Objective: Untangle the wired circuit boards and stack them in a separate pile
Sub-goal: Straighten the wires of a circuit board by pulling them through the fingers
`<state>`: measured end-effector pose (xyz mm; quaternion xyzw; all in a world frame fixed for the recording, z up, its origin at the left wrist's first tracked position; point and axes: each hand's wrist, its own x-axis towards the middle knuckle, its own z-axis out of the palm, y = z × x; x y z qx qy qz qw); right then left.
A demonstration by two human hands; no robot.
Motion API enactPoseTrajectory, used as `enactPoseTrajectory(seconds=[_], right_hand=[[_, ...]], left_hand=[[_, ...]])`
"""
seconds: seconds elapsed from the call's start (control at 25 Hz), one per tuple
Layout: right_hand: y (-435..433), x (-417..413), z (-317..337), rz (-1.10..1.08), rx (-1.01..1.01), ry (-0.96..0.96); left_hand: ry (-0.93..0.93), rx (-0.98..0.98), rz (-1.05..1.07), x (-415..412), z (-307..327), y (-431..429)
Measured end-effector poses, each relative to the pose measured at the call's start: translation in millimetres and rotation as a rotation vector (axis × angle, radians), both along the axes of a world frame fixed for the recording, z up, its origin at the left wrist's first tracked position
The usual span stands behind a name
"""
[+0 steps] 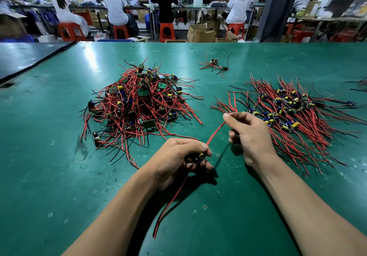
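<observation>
Low in the middle of the frame, the left hand (178,156) curls its fingers (204,165) round a small circuit board (200,156). The right hand (248,134) pinches the board's red wire (215,132), which stretches between both hands above the green worktop (49,176). A tangled heap (139,105) lies centre left, and a flatter pile (288,115) lies at right.

The green worktop (49,176) looks like a smooth rubbery mat, faintly glossy where the lights hit it and flecked with pale scuffs. The wires (151,101) wear shiny red plastic sheathing. Beyond stand red plastic stools (166,30) and matt brown cardboard boxes (200,34).
</observation>
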<state>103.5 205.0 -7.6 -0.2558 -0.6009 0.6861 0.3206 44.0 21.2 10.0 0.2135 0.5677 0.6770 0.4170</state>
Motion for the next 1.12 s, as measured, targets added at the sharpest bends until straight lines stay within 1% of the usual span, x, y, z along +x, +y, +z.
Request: enactPoseTrajectory(seconds=[0.08,0.12,0.16,0.24,0.28,0.32,0.36,0.4,0.48,0.52,0.56,0.6,0.64,0.68,0.76,0.92,1.12], right_hand=[[2,1,-4,-0.121,0.42,-0.137],[2,1,-4,-0.174,0.606,-0.173],[2,2,-4,-0.205,0.72,-0.189],[4,3,-3,-0.215,0.791,-0.21],[5,3,-3,-0.208,0.777,-0.223],[5,3,-2,-0.179,0.7,-0.219],[4,2,0,-0.118,0.528,-0.186],[5,1,4,-0.032,0.267,-0.121],[7,1,14,0.171,-0.326,0.004],[8,2,18,0.275,-0.571,0.046],[10,4,21,0.363,-0.759,0.092],[11,6,24,0.437,-0.887,0.139],[13,8,26,0.503,-0.956,0.172],[13,11,28,0.558,-0.979,0.191],[11,14,31,0.607,-0.959,0.2],[8,13,31,0.581,-0.935,0.195],[6,10,28,0.562,-0.957,0.171]], left_hand=[[0.018,-0.004,-0.007,0,0,0],[0.024,-0.008,-0.014,0,0,-1],[0.027,-0.012,-0.021,0,0,-1],[0.03,-0.017,-0.024,0,1,-1],[0.02,-0.011,-0.013,0,1,-1],[0.002,0.001,0.006,0,1,-1],[-0.021,0.017,0.03,-1,0,-1],[-0.043,0.032,0.055,-1,0,0],[-0.067,0.047,0.091,-3,-1,0],[-0.067,0.046,0.099,-3,-2,0],[-0.063,0.041,0.103,-4,-2,0],[-0.057,0.032,0.103,-4,-2,0],[-0.054,0.024,0.101,-5,-2,0],[-0.058,0.02,0.1,-6,-2,0],[-0.08,0.03,0.104,-6,-4,0],[-0.129,0.029,0.093,-9,-6,1],[-0.172,0.02,0.141,-11,-8,2]])
